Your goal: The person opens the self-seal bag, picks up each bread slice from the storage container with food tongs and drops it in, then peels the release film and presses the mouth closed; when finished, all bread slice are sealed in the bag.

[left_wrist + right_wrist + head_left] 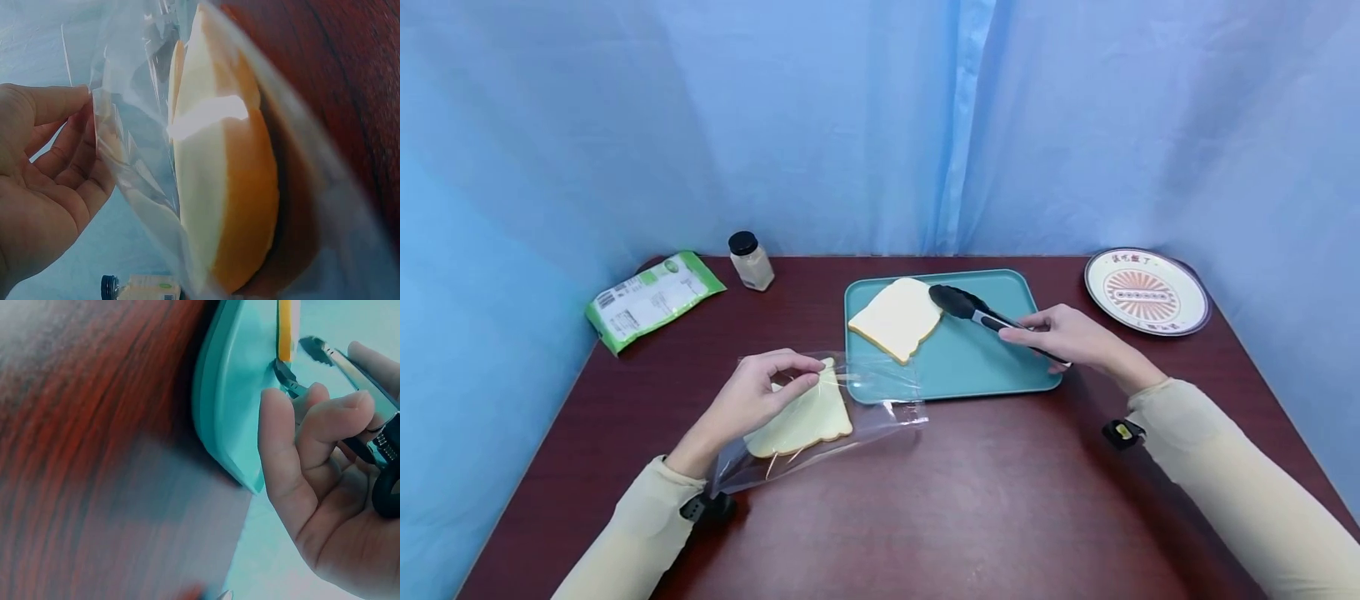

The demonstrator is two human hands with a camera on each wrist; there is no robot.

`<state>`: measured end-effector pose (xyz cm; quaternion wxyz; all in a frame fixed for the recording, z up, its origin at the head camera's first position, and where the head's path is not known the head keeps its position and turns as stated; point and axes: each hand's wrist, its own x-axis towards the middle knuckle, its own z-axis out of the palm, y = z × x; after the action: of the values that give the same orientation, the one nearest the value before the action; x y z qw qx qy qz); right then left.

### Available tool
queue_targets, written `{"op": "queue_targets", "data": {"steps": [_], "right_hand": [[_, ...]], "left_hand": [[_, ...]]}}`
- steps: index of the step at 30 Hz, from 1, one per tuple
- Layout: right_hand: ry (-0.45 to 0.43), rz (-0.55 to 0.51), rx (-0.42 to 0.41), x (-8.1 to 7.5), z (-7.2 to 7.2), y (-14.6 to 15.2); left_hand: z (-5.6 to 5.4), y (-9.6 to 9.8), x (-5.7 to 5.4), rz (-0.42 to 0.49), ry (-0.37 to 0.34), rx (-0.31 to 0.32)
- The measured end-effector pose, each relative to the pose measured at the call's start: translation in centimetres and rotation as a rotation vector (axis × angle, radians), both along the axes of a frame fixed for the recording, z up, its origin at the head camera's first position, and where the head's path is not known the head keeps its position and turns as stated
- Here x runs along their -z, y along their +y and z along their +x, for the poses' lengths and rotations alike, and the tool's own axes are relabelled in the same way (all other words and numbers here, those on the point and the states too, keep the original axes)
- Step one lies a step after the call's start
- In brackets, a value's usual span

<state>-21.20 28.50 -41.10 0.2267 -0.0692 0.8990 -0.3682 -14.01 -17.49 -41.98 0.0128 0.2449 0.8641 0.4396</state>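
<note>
My left hand (756, 396) pinches the upper edge of a clear plastic bag (887, 415) between thumb and fingertips. Inside that bag lies a slice of bread (808, 421); the left wrist view shows its brown crust (250, 194) through the film. Across the table, my right hand (1067, 337) grips a pair of tongs (988, 318) with black heads. The tongs' heads are spread at the right edge of another bread slice (895, 317), one head (286, 375) low beside its crust in the right wrist view. That slice lies on the left of a teal tray (985, 367).
A green and white packet (655, 300) lies at the back left beside a black-capped jar (752, 262). At the back right is a round patterned plate (1146, 292). Blue curtains (820, 125) hang around the dark red wooden table (985, 500). The bag's right end overlaps the tray's near-left corner.
</note>
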Motion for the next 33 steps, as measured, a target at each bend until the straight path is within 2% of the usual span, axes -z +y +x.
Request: {"op": "queue_targets", "data": {"steps": [6, 14, 22, 26, 33], "right_hand": [[0.039, 0.041, -0.008, -0.2, 0.4, -0.4], [0.042, 0.062, 0.009, -0.8, 0.5, -0.1], [-0.024, -0.004, -0.063, -0.1, 1.0, -0.9], [-0.036, -0.02, -0.053, -0.2, 1.0, -0.6], [-0.121, -0.074, -0.011, 0.2, 0.2, -0.4]], "left_hand": [[0.1, 0.0, -0.1, 0.002, 0.022, -0.009], [-0.5, 0.4, 0.1, 0.012, 0.037, 0.016], [0.1, -0.2, 0.4, -0.002, 0.037, 0.006], [-0.2, 0.0, 0.3, 0.003, 0.046, 0.015], [-0.1, -0.1, 0.1, 0.007, 0.033, -0.008]]}}
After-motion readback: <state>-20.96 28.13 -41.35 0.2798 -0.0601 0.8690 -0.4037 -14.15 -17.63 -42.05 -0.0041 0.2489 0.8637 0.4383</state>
